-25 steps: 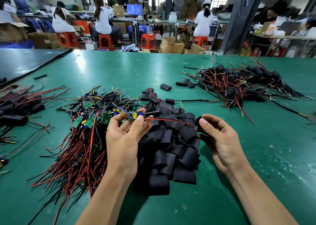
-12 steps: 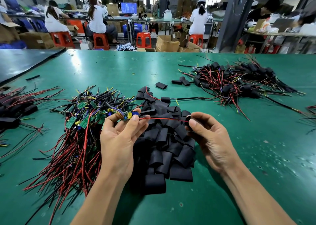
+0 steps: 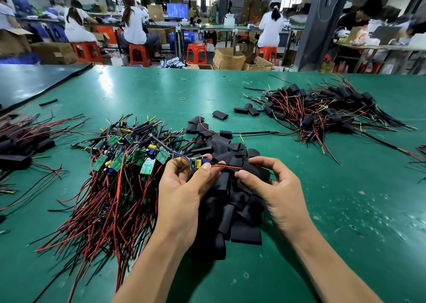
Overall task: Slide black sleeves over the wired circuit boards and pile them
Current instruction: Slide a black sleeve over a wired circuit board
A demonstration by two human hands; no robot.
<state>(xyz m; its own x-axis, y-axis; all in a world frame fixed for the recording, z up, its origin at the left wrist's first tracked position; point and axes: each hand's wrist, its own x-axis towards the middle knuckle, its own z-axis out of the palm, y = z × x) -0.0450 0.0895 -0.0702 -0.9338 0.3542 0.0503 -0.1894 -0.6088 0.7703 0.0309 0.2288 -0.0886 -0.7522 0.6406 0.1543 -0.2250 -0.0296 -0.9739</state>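
Observation:
My left hand (image 3: pixel 182 194) pinches a small circuit board (image 3: pixel 197 163) with a yellow capacitor; its red and black wires (image 3: pixel 227 166) run to the right. My right hand (image 3: pixel 272 187) holds a black sleeve (image 3: pixel 253 170) at the wires' ends, thumb and fingers closed around it. Both hands hover over a heap of loose black sleeves (image 3: pixel 230 201). Left of it lies a tangle of bare green boards with red and black wires (image 3: pixel 115 178). A pile of sleeved boards (image 3: pixel 322 111) sits at the far right.
Everything rests on a green table (image 3: pixel 345 210). Another sleeved bundle (image 3: pixel 20 146) lies at the left edge beside a dark mat (image 3: pixel 27 83). Stray sleeves (image 3: pixel 220 114) lie mid-table. People sit on red stools at benches behind, among cardboard boxes.
My right hand has moved left toward my left hand, bringing the sleeve up to the wire ends. My left hand keeps holding the board.

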